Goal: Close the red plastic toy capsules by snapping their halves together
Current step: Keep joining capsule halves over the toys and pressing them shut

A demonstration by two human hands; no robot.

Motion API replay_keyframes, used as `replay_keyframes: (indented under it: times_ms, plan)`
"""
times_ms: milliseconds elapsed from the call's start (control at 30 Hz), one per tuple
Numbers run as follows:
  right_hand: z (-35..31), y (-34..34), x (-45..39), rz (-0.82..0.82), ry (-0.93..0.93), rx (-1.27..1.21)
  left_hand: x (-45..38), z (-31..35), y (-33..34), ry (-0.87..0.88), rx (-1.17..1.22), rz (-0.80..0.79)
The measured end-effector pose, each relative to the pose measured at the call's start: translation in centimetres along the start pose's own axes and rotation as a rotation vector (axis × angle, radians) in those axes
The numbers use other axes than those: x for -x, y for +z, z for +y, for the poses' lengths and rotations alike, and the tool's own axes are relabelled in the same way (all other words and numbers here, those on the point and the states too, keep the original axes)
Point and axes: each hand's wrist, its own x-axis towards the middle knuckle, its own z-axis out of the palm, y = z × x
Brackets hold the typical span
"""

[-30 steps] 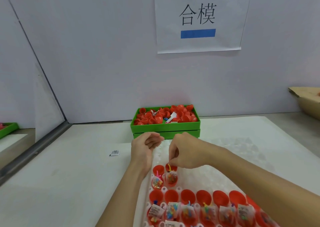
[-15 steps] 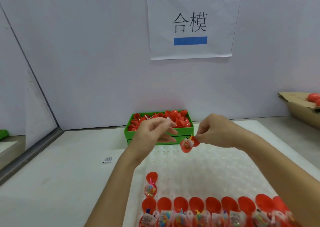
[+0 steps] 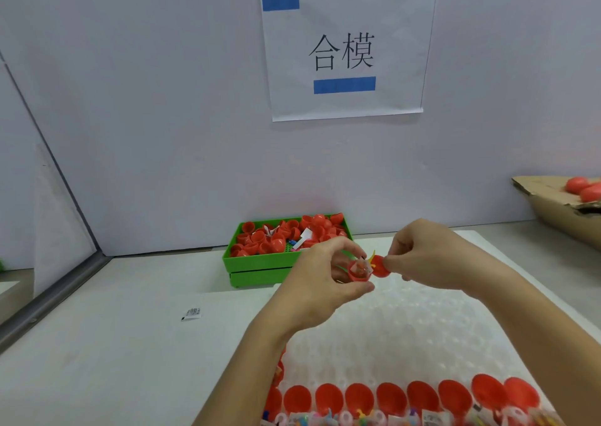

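An open red capsule [image 3: 367, 269] is held in the air above the white dimpled tray [image 3: 406, 324]. My left hand [image 3: 325, 279] cups the filled half, which holds a small toy and a paper slip. My right hand [image 3: 422, 256] pinches the hinged lid half on its right side. The two halves are apart at an angle. A row of several open red capsules [image 3: 390, 399] with toys sits in the tray along the bottom edge of the view.
A green bin [image 3: 260, 263] of loose red capsule halves stands against the back wall. A cardboard box [image 3: 559, 211] with red capsules is at the far right. A small paper packet [image 3: 192, 313] lies on the table to the left.
Both hands lifted one capsule off the tray and brought it up. My left hand has now come in and taken hold of the filled half. The view tilted upward.
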Motion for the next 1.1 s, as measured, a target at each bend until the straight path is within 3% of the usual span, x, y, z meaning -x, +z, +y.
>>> replay_keyframes:
  times_ms: [267,633,1100]
  plan:
    - [0.4,-0.7,0.5,-0.084,-0.058,-0.391,-0.1,0.1,0.1,0.011,0.048,0.017]
    - [0.9,-1.7,0.8,-0.12,-0.253,-0.379,-0.1,0.6,0.0,0.061,0.098,0.078]
    - [0.7,-1.6,0.7,-0.066,-0.323,-0.549,-0.1,1.1,0.1,0.197,0.117,0.145]
